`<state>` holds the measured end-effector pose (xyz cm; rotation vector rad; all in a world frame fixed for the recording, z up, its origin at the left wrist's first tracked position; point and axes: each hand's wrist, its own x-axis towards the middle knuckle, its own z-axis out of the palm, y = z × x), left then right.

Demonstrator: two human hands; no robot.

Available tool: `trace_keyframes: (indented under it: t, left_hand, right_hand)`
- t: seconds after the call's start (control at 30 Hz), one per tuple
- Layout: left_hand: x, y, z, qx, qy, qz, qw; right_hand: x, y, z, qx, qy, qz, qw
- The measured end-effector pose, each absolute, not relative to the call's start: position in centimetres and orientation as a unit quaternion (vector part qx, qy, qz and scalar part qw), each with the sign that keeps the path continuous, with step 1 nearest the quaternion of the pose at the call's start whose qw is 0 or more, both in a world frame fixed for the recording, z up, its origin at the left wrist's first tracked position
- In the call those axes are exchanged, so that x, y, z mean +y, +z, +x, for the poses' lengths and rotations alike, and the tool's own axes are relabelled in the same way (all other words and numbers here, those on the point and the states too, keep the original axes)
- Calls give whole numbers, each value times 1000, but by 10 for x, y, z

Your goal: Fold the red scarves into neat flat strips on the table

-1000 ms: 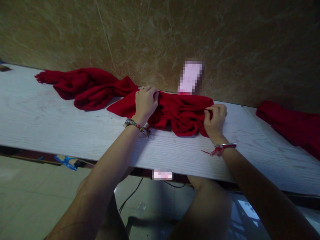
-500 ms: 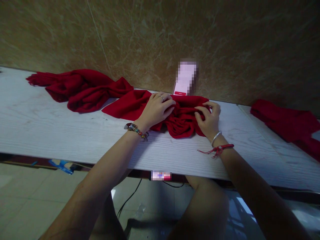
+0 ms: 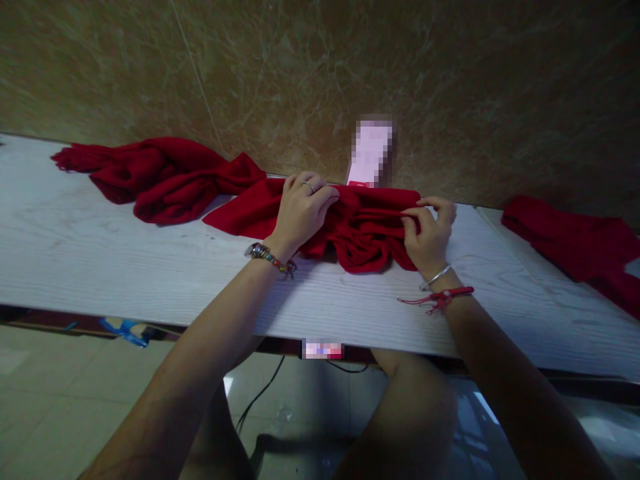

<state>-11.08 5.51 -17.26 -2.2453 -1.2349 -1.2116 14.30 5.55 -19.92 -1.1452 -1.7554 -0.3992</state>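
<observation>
A red scarf (image 3: 375, 227) lies bunched in soft folds on the white wood-grain table (image 3: 150, 267). My left hand (image 3: 301, 215) rests over its middle, the curled fingers gripping the fabric; the fingertips are partly hidden in the folds. At the scarf's right edge, my right hand (image 3: 431, 230) pinches the cloth between thumb and fingers. To the left, a crumpled red length with a fringed end (image 3: 173, 177) runs up to the part under my hands; I cannot tell whether it is the same piece.
More red cloth (image 3: 570, 240) lies at the table's right end. A blurred-out phone-like object (image 3: 373, 153) leans on the brown marbled wall (image 3: 280, 80) behind the scarf. Something blue (image 3: 125, 331) sticks out below the front edge, and a black cable (image 3: 260, 393) hangs there.
My right hand has slid a little to the right along the scarf's edge. My left hand has shifted slightly left and away from me. The folds between them look slightly more stretched.
</observation>
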Motion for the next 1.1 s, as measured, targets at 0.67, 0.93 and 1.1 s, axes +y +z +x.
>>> trace_keyframes:
  t: [0.67, 0.93, 1.1]
  left_hand:
    - [51, -175, -104, -418, -377, -817, 126]
    - [43, -167, -106, -338, -351, -867, 100]
    - [45, -168, -105, -344, -374, -853, 117]
  right_hand:
    - [48, -195, 139, -767, -168, -415, 459]
    - [48, -194, 141, -756, -180, -416, 472]
    - [49, -192, 146, -730, -185, -435, 494]
